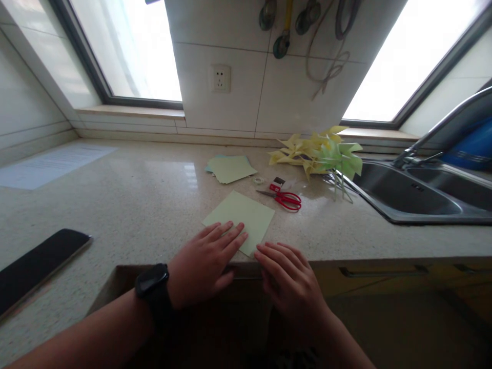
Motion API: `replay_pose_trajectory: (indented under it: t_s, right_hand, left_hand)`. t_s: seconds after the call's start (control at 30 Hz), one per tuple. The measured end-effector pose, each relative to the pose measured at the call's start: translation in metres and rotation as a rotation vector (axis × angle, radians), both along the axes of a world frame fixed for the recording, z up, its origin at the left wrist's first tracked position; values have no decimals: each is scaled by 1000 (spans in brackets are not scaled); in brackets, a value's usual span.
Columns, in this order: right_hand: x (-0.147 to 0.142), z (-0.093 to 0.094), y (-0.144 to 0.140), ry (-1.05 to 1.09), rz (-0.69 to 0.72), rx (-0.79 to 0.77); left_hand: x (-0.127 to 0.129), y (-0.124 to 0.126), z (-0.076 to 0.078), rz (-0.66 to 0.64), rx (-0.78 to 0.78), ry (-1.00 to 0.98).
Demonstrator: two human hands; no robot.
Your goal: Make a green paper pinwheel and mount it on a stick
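Note:
A pale green square sheet of paper (246,210) lies flat on the counter, turned so one corner points at the front edge. My left hand (209,259), with a black watch (151,281) on its wrist, rests with outstretched fingers on the near left part of the sheet. My right hand (290,279) is at the sheet's near right corner; its fingers are extended side by side, tips at the paper's edge. Its thumb is mostly hidden below. Just beyond the sheet are red-handled scissors (286,199) and a small roll of tape (258,181).
A stack of coloured paper (232,169) sits behind the sheet. Yellow and green paper pinwheels (326,154) lie beside the sink (388,218) at right. A dark flat object (46,264) and a printed page (57,164) are at left. The counter's front edge (346,258) runs beneath my hands.

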State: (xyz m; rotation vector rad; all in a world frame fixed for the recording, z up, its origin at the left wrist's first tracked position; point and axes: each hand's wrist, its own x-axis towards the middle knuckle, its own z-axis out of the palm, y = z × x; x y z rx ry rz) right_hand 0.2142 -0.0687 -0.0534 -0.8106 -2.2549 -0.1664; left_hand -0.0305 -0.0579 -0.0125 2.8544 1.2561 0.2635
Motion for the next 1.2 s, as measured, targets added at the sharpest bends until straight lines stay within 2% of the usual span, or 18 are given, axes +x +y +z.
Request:
replay_pose_trajectory:
  t_s: [0.23,0.53,0.73,1.2]
  right_hand:
    - [-1,-13,-4,100,37,23]
    - [5,-28,-11,75,39,49]
    - [4,-25,-14,62,32,24]
    - [2,-21,-12,74,39,74]
  left_hand:
    - [0,0,3,-75,-2,-16]
    - [-1,1,-2,-56,20,-15]
    - [-1,1,-2,-43,14,-25]
    - [0,0,-2,-53,16,-33]
